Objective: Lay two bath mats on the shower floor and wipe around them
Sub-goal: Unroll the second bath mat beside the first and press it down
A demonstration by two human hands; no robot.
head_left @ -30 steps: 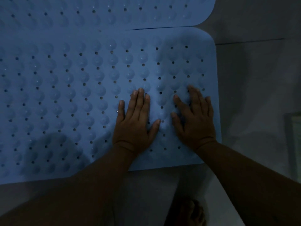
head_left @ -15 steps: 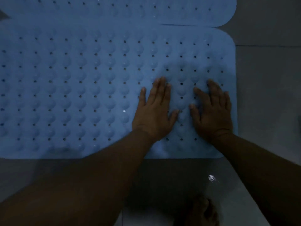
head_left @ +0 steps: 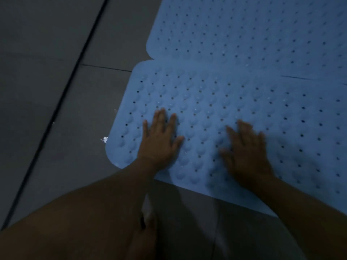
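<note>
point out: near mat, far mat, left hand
near mat point(head_left: 216, 102): head view, bare dimpled surface above the hands
far mat point(head_left: 244, 34): head view, middle of its perforated surface
left hand point(head_left: 159, 137): head view, back of hand

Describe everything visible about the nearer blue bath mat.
The nearer bath mat is pale blue, looks rubbery, has rounded corners, raised bumps and rows of small holes. It lies flat on the grey tiled floor, meeting the farther mat. The left hand and right hand press on it, fingers spread.
</note>
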